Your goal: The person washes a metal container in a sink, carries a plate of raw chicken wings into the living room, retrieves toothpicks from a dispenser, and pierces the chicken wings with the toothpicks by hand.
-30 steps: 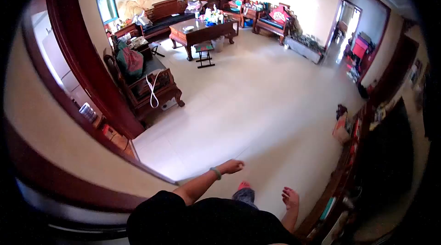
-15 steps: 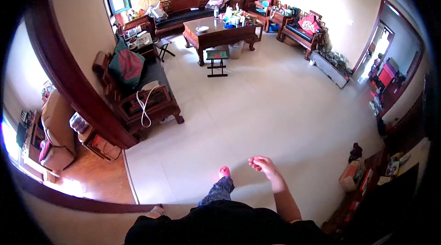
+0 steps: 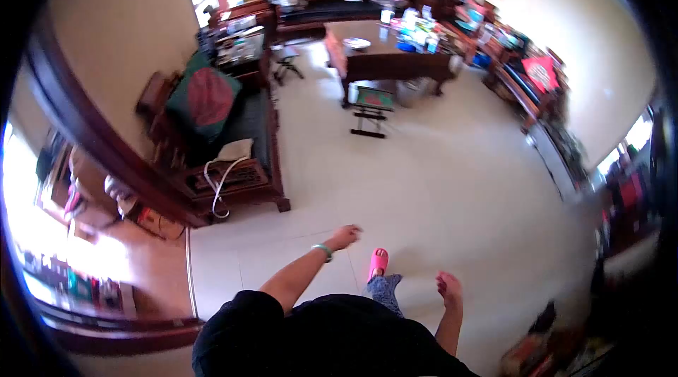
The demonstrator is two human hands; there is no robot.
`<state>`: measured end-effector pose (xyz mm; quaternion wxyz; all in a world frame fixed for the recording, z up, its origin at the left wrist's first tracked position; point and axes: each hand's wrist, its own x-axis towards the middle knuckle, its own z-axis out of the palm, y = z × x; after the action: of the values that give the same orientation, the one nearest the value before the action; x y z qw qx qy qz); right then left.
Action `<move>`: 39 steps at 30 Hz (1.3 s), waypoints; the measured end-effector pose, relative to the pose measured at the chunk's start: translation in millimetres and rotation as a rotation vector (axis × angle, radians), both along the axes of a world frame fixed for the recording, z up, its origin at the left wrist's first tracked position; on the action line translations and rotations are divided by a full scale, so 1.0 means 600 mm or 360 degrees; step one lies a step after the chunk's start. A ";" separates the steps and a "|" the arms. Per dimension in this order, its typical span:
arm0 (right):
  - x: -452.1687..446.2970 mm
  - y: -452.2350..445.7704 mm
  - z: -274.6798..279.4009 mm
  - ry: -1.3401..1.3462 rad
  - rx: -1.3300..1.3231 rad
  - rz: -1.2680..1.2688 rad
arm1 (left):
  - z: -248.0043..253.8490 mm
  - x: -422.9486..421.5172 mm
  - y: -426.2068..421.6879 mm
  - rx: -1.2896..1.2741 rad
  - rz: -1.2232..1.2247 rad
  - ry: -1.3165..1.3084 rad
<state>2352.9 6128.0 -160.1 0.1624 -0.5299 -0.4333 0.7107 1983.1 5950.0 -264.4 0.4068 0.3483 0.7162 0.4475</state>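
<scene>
My left hand point(image 3: 344, 237), with a pale green bangle point(image 3: 325, 251) on its wrist, hangs in front of my body above the floor. Its fingers are loosely bent and apart, with nothing in them. My right hand point(image 3: 450, 288) is lower and to the right, fingers half curled, holding nothing that I can see. Neither hand touches anything. Between and below them, a foot in a pink slipper point(image 3: 378, 262) is on the pale tiled floor point(image 3: 395, 186).
A wooden bench point(image 3: 244, 175) with a green and red cushion point(image 3: 205, 98) stands left. Ahead are a small folding stool point(image 3: 372, 99) and a cluttered wooden table point(image 3: 388, 62). A long planter point(image 3: 558, 158) lies by the right wall. A dark red door frame point(image 3: 106, 144) stands at the left.
My left hand has swung into view. The right hand has moved lower and to the right. The view has turned left, and the furniture appears shifted right. The pink-slippered foot appears further right.
</scene>
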 end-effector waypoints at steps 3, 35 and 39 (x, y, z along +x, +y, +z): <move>-0.049 0.159 -0.098 -0.0064 0.0012 0.0133 | 0.138 -0.011 0.116 0.0080 -0.0211 0.0635; -1.200 -0.844 -0.008 0.0052 0.0607 0.3456 | -0.144 0.005 -1.008 0.0301 0.3304 -0.1250; -1.314 -0.997 -0.051 -0.0379 0.0372 0.3621 | -0.107 -0.164 -1.128 0.0233 0.3107 -0.0893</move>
<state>1564.5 5529.8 -191.0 -0.5671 0.1227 -0.7369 0.3469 1884.5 5273.0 -328.4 -0.0049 -0.4817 0.5373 0.6923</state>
